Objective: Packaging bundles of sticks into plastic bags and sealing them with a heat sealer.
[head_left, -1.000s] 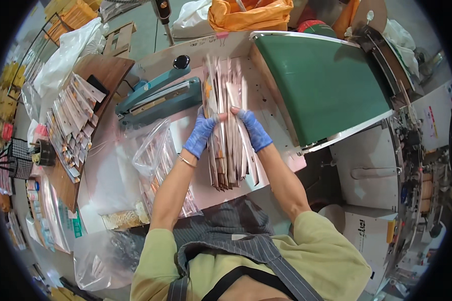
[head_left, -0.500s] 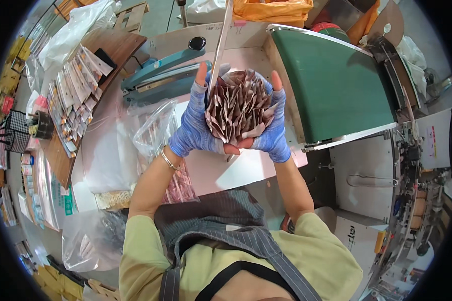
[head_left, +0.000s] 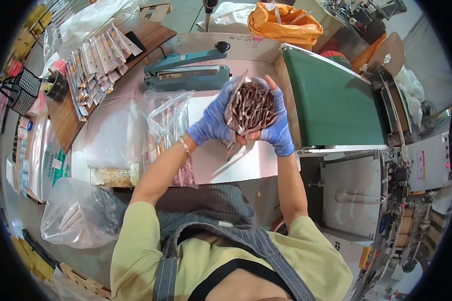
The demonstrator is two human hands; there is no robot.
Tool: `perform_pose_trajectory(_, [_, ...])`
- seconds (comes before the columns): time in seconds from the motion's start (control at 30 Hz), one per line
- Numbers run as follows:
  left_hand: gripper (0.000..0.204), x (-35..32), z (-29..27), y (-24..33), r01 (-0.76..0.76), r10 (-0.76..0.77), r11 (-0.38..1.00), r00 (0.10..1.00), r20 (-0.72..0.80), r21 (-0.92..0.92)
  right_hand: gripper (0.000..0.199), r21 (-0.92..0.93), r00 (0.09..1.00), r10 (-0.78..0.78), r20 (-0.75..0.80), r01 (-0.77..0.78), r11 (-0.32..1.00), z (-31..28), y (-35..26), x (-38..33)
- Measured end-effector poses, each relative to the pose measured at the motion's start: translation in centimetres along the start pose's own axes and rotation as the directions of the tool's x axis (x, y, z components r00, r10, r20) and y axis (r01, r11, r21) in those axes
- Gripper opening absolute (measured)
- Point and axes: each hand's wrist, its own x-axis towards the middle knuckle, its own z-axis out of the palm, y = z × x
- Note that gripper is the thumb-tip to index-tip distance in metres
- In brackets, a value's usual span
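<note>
2 gloved hands, left (head_left: 213,123) and right (head_left: 278,131); in their grip 1 bundle of sachets (head_left: 251,108). Beyond: 1 teal sealer (head_left: 186,72), 1 orange bag (head_left: 284,25).

A teal heat sealer (head_left: 186,75), a green conveyor belt (head_left: 331,103) — an orange bag (head_left: 286,25) behind.

A small packaging workshop: a green conveyor belt (head_left: 331,100) runs at two o'clock, a teal heat sealer (head_left: 186,75) sits at twelve, rows of filled sachets (head_left: 98,57) line a wooden board (head_left: 70,118) at ten o'clock.
</note>
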Motion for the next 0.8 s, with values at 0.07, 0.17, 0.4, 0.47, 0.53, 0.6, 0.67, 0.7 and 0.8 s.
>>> perform_pose_trajectory(0.07, [0.124,-0.8,1.4,-1.3,0.075,-0.083,0.987,0.995,-0.053,-0.145,0.099,0.064,0.997,0.015,-0.07,-0.011,0.998,0.7,-0.2,-0.3])
perform_pose_trajectory(0.17, [0.108,-1.3,1.5,-1.0,0.125,-0.139,0.972,0.989,-0.056,-0.2,0.088,0.038,0.973,0.129,-0.19,-0.124,0.992,2.2,-1.2,-0.4])
perform_pose_trajectory(0.4, [0.061,-8.0,2.2,7.1,0.643,-0.754,0.273,0.605,0.256,-0.715,0.069,0.276,0.795,0.595,0.119,-0.602,0.749,4.6,-1.1,-1.5])
perform_pose_trajectory(0.47, [0.059,-11.8,4.6,6.0,0.594,-0.817,0.165,0.529,0.228,-0.788,0.057,0.36,0.612,0.626,0.483,-0.79,0.496,4.5,2.7,-3.2])
perform_pose_trajectory(0.53, [0.059,-13.8,6.0,5.1,0.34,-0.862,0.266,0.503,-0.064,-0.902,0.037,0.445,0.629,0.575,0.523,-0.777,0.445,5.5,5.8,-4.7])
perform_pose_trajectory(0.6, [0.051,-15.1,4.2,3.4,0.542,-0.474,0.826,0.523,-0.708,-0.152,0.032,0.493,0.617,0.566,0.547,-0.784,0.379,7.0,5.6,-4.7])
perform_pose_trajectory(0.67, [0.03,-13.1,-0.4,3.9,0.682,0.114,0.186,0.7,-0.705,0.708,0.028,0.472,0.567,0.62,0.543,-0.816,0.334,7.9,4.6,-3.9])
perform_pose_trajectory(0.7, [0.028,-12.6,-2.8,3.4,0.67,0.114,-0.045,0.74,-0.663,0.741,0.028,0.467,0.564,0.617,0.549,-0.819,0.333,8.4,4.6,-3.8])
perform_pose_trajectory(0.8, [0.027,-19.6,-10.6,-3.3,0.505,0.079,-0.595,0.811,-0.58,0.625,0.028,0.371,0.534,0.582,0.614,-0.845,0.384,11.8,4.7,-2.7])
